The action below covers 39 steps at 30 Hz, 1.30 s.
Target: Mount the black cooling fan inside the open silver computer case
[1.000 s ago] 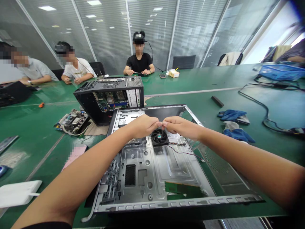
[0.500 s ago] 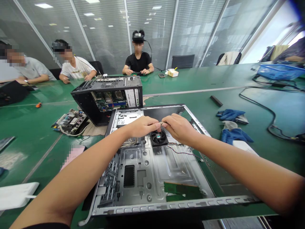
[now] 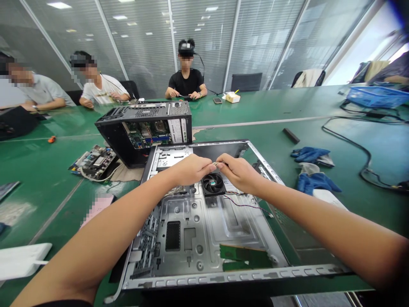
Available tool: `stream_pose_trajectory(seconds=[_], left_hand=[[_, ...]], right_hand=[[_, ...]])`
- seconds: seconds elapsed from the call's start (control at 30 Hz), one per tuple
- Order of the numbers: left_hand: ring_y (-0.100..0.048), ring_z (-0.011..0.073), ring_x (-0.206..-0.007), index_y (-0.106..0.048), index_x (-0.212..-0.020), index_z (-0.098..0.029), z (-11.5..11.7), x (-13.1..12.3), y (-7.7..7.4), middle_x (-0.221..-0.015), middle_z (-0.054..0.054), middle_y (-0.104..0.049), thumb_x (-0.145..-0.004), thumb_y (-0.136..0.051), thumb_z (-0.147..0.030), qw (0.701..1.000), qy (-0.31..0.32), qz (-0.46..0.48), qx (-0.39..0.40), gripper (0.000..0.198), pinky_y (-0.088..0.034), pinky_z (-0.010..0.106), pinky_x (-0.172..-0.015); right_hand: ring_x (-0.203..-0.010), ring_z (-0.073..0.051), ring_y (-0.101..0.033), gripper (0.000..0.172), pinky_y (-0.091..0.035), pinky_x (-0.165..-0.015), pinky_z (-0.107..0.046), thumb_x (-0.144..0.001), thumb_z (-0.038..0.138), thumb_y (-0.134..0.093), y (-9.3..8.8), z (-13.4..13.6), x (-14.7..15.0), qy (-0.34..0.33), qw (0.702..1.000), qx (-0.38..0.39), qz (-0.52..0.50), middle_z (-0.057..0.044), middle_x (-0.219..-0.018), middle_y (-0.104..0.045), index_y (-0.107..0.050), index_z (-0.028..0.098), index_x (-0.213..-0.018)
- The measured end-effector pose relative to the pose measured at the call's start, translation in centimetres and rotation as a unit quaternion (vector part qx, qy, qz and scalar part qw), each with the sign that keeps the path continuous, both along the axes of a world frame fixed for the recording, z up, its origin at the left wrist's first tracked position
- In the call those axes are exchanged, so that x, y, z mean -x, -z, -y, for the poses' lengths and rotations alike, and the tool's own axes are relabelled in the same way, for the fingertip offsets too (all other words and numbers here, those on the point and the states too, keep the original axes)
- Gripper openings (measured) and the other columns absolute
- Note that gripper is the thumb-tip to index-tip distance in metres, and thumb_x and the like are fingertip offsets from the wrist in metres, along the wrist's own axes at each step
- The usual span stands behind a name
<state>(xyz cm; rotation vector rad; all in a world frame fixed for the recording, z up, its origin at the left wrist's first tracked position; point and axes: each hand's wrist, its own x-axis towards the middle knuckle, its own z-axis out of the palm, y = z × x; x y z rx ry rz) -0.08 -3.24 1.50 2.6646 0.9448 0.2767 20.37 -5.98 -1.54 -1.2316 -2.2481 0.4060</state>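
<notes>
Left hand (image 3: 193, 169): thumb and forefinger pinched on a thin, pale cable (image 3: 216, 163). Right hand (image 3: 239, 171): fingertips closed on the same cable, just beside the left. Cable position: above the black fan (image 3: 213, 184), within the open case (image 3: 230, 278); its ends are hidden by the fingers. Apply force evenly from both pinches; sharp bending could damage the strands. Avoid snagging the fan lead (image 3: 247, 204) or dropping anything onto the green boards (image 3: 244, 255) near the front rim
</notes>
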Motion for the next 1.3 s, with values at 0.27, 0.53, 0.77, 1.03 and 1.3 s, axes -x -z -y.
stream_pose_trajectory(seconds=[0.27, 0.53, 0.77, 1.03, 1.3], left_hand=[[-0.041, 0.014, -0.054, -0.052, -0.07, -0.019, 0.0, -0.1, -0.1, -0.059, 0.001, -0.05, -0.099, -0.026, -0.042, 0.995, 0.006, -0.068, -0.07, 0.045, -0.025, 0.03, -0.059], [-0.045, 0.0147, -0.055, -0.053, -0.07, -0.018, 0.1, -0.1, 0.1, -0.059, 0.002, -0.053, -0.099, -0.027, -0.04, 0.996, 0.009, -0.055, -0.074, 0.044, -0.027, 0.03, -0.059], [-0.036, 0.0117, -0.051, -0.045, -0.064, -0.019, -0.2, 0.0, 0.3, -0.055, -0.001, -0.045, -0.098, -0.028, -0.042, 0.999, 0.006, -0.009, -0.047, 0.044, -0.026, 0.028, -0.056], [-0.037, 0.0102, -0.053, -0.041, -0.063, -0.018, -0.4, 0.3, 0.3, -0.057, -0.002, -0.045, -0.096, -0.03, -0.041, 0.999, 0.0, 0.045, 0.001, 0.042, -0.026, 0.027, -0.057], [-0.037, 0.0104, -0.053, -0.04, -0.062, -0.019, -0.4, 0.3, 0.3, -0.056, -0.002, -0.045, -0.096, -0.031, -0.041, 0.999, 0.014, 0.042, 0.002, 0.041, -0.026, 0.027, -0.057]], right_hand=[[-0.053, -0.011, -0.03, 0.031, -0.026, -0.052, -0.026, -0.093, 0.045, -0.042, -0.6, -0.1, 0.2, -0.062, 0.957, 0.233, -0.159, 0.005, -0.06, -0.035, -0.043, 0.022, -0.074], [-0.051, -0.01, -0.022, 0.032, -0.019, -0.049, -0.026, -0.09, 0.048, -0.047, -0.6, -0.1, 0.2, -0.072, 0.915, 0.327, -0.225, 0.007, -0.058, -0.029, -0.042, 0.022, -0.074], [-0.065, -0.014, -0.042, 0.028, -0.034, -0.06, -0.028, -0.092, 0.045, -0.042, -0.6, -0.3, 0.1, -0.032, 0.984, 0.126, -0.123, 0.001, -0.069, -0.046, -0.05, 0.02, -0.081], [-0.081, -0.024, -0.057, 0.022, -0.041, -0.072, -0.035, -0.093, 0.036, -0.042, 0.8, -0.3, -0.1, 0.018, 0.995, -0.094, -0.009, -0.008, -0.086, -0.063, -0.051, 0.019, -0.104], [-0.078, -0.023, -0.06, 0.023, -0.041, -0.069, -0.033, -0.096, 0.037, -0.04, 1.4, -0.6, -0.3, 0.033, 0.988, -0.149, 0.017, -0.008, -0.083, -0.066, -0.055, 0.02, -0.098]])
